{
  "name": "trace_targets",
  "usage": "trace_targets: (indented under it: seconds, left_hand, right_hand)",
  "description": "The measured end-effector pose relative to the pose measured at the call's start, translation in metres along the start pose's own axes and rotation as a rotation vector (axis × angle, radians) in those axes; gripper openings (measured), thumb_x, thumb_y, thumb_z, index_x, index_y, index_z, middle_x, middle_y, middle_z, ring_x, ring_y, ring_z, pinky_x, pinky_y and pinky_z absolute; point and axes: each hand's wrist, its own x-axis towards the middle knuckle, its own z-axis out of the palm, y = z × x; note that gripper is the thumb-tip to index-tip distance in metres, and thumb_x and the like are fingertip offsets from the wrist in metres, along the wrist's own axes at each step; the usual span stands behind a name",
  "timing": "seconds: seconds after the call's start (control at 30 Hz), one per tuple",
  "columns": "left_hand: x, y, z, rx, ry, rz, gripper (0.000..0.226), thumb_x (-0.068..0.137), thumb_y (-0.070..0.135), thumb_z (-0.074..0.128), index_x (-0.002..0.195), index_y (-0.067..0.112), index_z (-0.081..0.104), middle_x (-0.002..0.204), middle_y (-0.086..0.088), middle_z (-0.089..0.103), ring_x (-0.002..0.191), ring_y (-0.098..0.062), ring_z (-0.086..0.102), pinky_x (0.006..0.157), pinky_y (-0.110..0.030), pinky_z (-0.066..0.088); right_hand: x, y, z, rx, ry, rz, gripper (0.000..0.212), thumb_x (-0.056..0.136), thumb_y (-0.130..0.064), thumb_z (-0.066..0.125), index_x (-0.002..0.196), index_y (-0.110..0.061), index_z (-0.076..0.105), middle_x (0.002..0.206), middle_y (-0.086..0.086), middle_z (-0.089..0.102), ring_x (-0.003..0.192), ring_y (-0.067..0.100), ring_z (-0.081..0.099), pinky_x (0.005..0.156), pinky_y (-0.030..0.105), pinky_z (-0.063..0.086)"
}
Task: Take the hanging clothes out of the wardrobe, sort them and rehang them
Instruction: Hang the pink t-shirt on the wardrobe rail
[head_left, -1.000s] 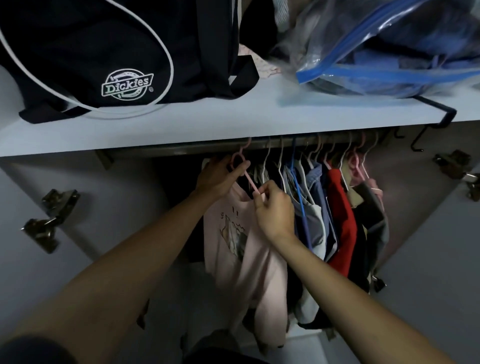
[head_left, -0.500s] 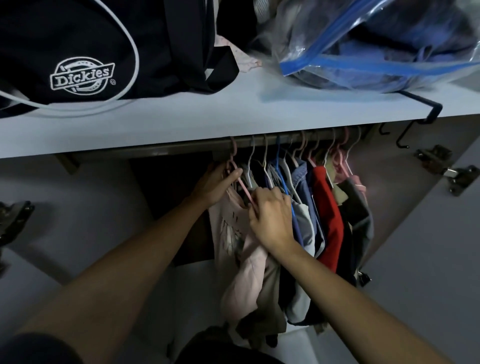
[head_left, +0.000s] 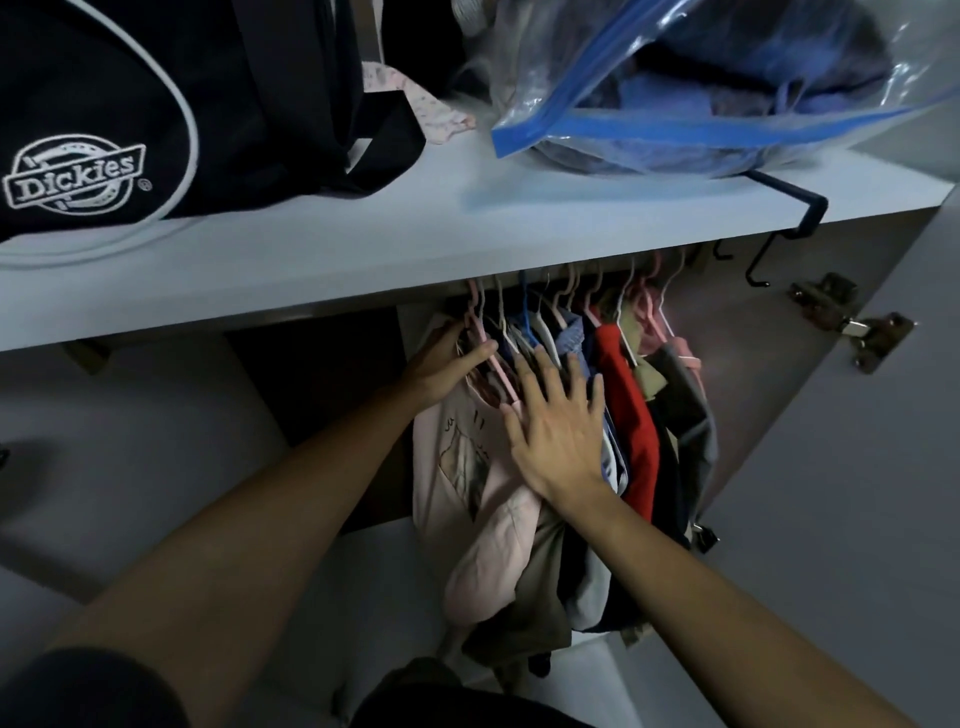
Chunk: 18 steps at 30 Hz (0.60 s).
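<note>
**Both hands in the rack, pink shirt at the left end**

Left hand (head_left: 447, 358) is up at the left end of the hanging row, at the neck of the pink hanger (head_left: 491, 358). Thumb lies across the hanger's front; the other fingers curl behind the shirt collar and are mostly hidden, so it reads as a hold on the hanger neck, though full closure can't be confirmed.

Right hand (head_left: 558, 421) is flat, palm away from the camera, fingers (head_left: 574, 371) straight and spread apart. It presses on the clothes just right of the pink shirt (head_left: 457, 467); fingertips reach up to the hanger shoulders, thumb touches the pink shirt's shoulder edge. It grips nothing.

The pink shirt hangs between the two hands, on the pink hanger, its hook up at the rail under the shelf (head_left: 467, 234). Its lower part is bunched against an olive garment (head_left: 535, 587).

To the right, packed tight: a blue hanger (head_left: 527, 325), a blue shirt (head_left: 571, 338), a red shirt (head_left: 631, 415), then grey and dark pieces out to the last pink hangers.

On the shelf: black bag (head_left: 171, 98) with Dickies logo at left, clear bag (head_left: 701, 88) with blue zip strip at right. Black hook (head_left: 779, 228) clipped to the shelf edge. Door hinge (head_left: 852, 325) at far right.
</note>
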Motion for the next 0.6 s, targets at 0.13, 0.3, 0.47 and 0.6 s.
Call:
trace_targets:
  seconds: [0.13, 0.3, 0.47, 0.6]
  left_hand:
    - [0.013, 0.014, 0.016, 0.002, -0.027, 0.024, 0.077, 0.079, 0.09, 0.055, 0.145, 0.049, 0.051, 0.148, 0.015, 0.056, 0.135, -0.004, 0.052, 0.119, -0.041, 0.039]
    - [0.032, 0.03, 0.039, 0.042, -0.041, 0.022, 0.082, 0.079, 0.091, 0.053, 0.147, 0.045, 0.051, 0.151, 0.013, 0.054, 0.137, -0.007, 0.051, 0.119, -0.04, 0.039]
    - [0.055, 0.046, 0.065, 0.082, -0.047, 0.001, 0.097, 0.072, 0.097, 0.051, 0.15, 0.04, 0.05, 0.151, 0.009, 0.053, 0.137, -0.012, 0.051, 0.12, -0.039, 0.038]
    - [0.066, 0.056, 0.08, 0.12, -0.07, -0.035, 0.095, 0.075, 0.095, 0.052, 0.154, 0.041, 0.044, 0.159, 0.008, 0.047, 0.143, -0.016, 0.046, 0.121, -0.041, 0.036]
  right_hand:
    - [0.003, 0.018, 0.0, -0.041, 0.006, -0.003, 0.063, 0.105, -0.052, 0.04, 0.163, -0.03, 0.03, 0.169, -0.004, 0.031, 0.157, 0.035, 0.02, 0.124, 0.064, 0.015]
    - [0.008, 0.047, -0.001, -0.098, 0.026, -0.048, 0.061, 0.107, -0.049, 0.037, 0.163, -0.026, 0.032, 0.168, -0.003, 0.033, 0.156, 0.036, 0.026, 0.125, 0.06, 0.017]
    - [0.015, 0.081, -0.001, -0.145, 0.02, -0.047, 0.059, 0.11, -0.047, 0.033, 0.164, -0.024, 0.03, 0.169, -0.003, 0.031, 0.158, 0.033, 0.021, 0.128, 0.053, 0.013]
    - [0.019, 0.102, -0.004, -0.181, 0.006, -0.028, 0.06, 0.11, -0.046, 0.032, 0.165, -0.023, 0.025, 0.17, -0.001, 0.03, 0.158, 0.031, 0.023, 0.128, 0.051, 0.016]
